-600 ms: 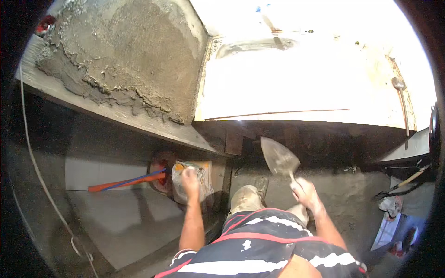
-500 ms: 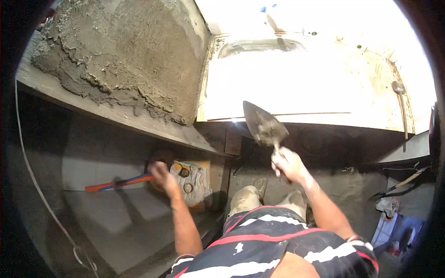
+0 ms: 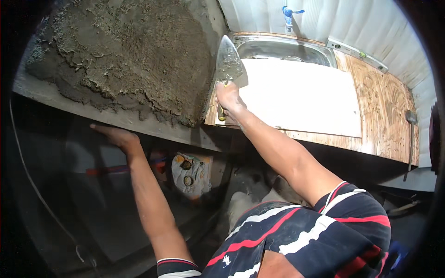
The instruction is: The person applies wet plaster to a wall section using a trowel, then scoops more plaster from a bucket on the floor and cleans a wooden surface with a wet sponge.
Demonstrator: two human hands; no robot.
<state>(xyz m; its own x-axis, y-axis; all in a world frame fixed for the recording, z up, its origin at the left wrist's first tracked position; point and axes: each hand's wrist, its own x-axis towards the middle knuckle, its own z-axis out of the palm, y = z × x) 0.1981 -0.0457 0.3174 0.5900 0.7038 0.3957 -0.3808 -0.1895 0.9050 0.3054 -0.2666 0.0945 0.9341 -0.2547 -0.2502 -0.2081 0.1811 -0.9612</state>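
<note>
My right hand [image 3: 228, 98] grips a trowel [image 3: 231, 60] by its handle, blade pointing away from me and smeared with mortar, over the left end of a white board [image 3: 296, 97]. Left of the trowel lies the rough grey mortar [image 3: 134, 55] on a counter with a bare concrete edge [image 3: 120, 120]. My left hand [image 3: 118, 135] is open, fingers stretched leftward just below that edge. I cannot tell whether it touches it.
A steel sink [image 3: 282, 50], partly covered, sits in a wooden worktop [image 3: 384, 116], with a blue tap [image 3: 288, 17], a level [image 3: 357, 54] and a ladle [image 3: 411, 118]. Below are a crumpled bag [image 3: 190, 176], a red-orange tool [image 3: 99, 172] and a hanging cable [image 3: 32, 183].
My right hand with the trowel has moved forward and up to the sink board. My left hand has moved up and left to below the concrete edge, fingers now stretched out.
</note>
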